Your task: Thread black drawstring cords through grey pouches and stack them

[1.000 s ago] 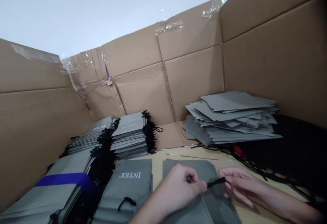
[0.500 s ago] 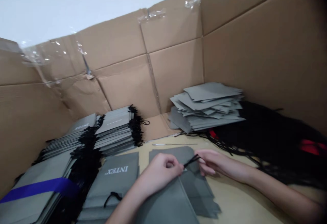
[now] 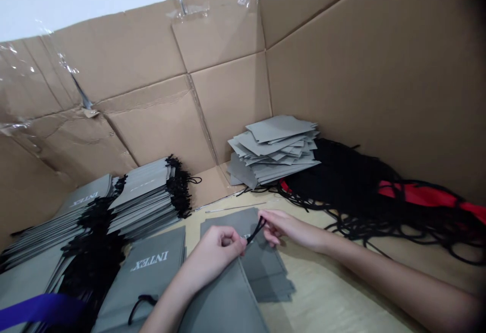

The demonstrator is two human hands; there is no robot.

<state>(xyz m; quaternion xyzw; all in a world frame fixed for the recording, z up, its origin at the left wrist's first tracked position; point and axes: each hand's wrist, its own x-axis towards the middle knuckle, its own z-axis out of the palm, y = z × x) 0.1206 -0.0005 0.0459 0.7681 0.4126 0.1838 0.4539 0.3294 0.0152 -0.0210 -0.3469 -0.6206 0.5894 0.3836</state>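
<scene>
My left hand (image 3: 220,249) is closed, pinching the top corner of a grey fabric pouch (image 3: 228,302) where a black cord (image 3: 255,232) comes out. Thumb and finger of my right hand (image 3: 279,226) grip the far end of that cord, which stretches between both hands as a doubled loop. Beneath them lie more flat grey pouches (image 3: 268,269) in an offset pile. Left of my wrist is a grey pouch pile printed INTEX (image 3: 150,267), with a short black cord (image 3: 142,302) lying on it. A long thin needle-like rod (image 3: 235,207) rests behind the hands.
At the back right are loosely stacked grey pouches (image 3: 281,130) and a heap of black cords (image 3: 341,176) with red bands (image 3: 421,194). Corded pouches (image 3: 144,191) are stacked at left, near a blue band (image 3: 41,310). Cardboard walls (image 3: 360,70) enclose the back and sides.
The whole view has swung, so everything appears further left. My right hand has risen slightly relative to the left, and the cord between them slants more steeply. Both grips are unchanged.
</scene>
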